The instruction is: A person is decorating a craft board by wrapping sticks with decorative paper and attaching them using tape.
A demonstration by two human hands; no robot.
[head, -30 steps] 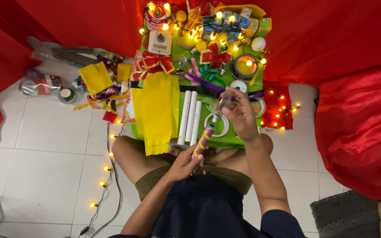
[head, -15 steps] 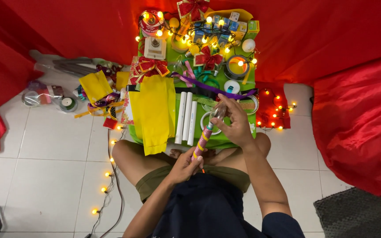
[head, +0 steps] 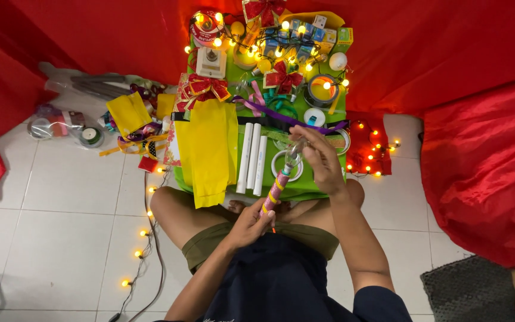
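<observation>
I sit cross-legged on a white tile floor in front of a low green table (head: 323,185). My left hand (head: 250,222) grips the lower end of a pink stick with yellow stripes (head: 276,192), held slanted above my lap. My right hand (head: 322,160) holds its upper end, fingers around a clear rounded piece (head: 294,147) at the tip. Just beyond the stick lie three white tubes (head: 253,156) side by side, a yellow paper bag (head: 210,150) and a roll of clear tape (head: 284,162).
Red bows (head: 202,89), lit string lights (head: 281,37), small boxes, ribbons and a purple ribbon (head: 281,119) crowd the table's far end. Red cloth (head: 484,161) hangs behind and at the right. Yellow bags and tape rolls (head: 90,135) lie on the floor at left; a light string (head: 144,232) trails past my left knee.
Both hands keep hold of the striped stick. The view has shifted slightly, so table and hands sit lower in the picture; my right hand stays at the stick's top.
</observation>
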